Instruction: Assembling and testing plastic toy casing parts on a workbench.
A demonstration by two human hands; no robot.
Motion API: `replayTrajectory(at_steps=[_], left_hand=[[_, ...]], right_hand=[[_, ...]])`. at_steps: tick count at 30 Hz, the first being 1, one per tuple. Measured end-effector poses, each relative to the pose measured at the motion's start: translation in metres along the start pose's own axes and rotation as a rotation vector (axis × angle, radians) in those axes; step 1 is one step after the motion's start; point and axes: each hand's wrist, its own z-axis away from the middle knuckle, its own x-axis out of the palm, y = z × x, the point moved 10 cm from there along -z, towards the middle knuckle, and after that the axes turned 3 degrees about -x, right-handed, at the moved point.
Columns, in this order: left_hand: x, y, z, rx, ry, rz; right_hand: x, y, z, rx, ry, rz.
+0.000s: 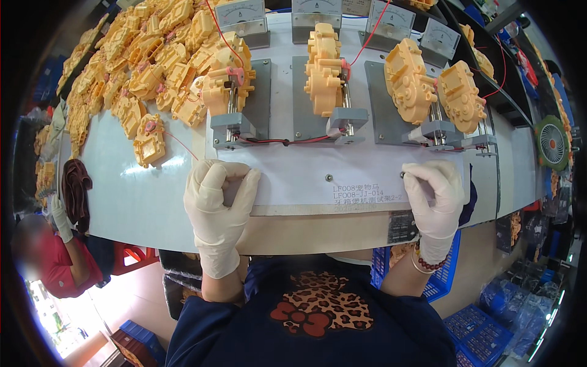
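Note:
My left hand (219,211), in a white glove, is at the left front of a white board (287,174). Its thumb and fingers curl together in a pinch; whether anything is between them is hidden. At the board's right front, my gloved right hand (435,205) pinches in the same way, its fingertips beside a small bolt. Yellow plastic gearboxes stand in metal fixtures beyond my hands: one at left (223,92), one in the middle (324,76) and two at right (408,82). Near my left hand lies a loose gearbox (149,140) with a red wire.
A large heap of yellow gearboxes (140,67) covers the table's far left. Several analog meters (243,21) line the back, with red wires hanging down. A green fan (551,142) stands at right. Another person (67,257) sits at far left. Blue crates (477,333) are below right.

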Motion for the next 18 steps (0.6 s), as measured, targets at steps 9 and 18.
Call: replayTrajectory(at_steps=[9, 18], left_hand=[[0.0016, 0.002, -0.0007, -0.001, 0.005, -0.015], [0.0021, 0.0032, -0.0012, 0.018, 0.002, -0.038]], right_hand=[[0.0029, 0.0002, 0.002, -0.098, 0.024, -0.037], [0.0011, -0.0011, 0.0045, -0.057, 0.003, -0.088]])
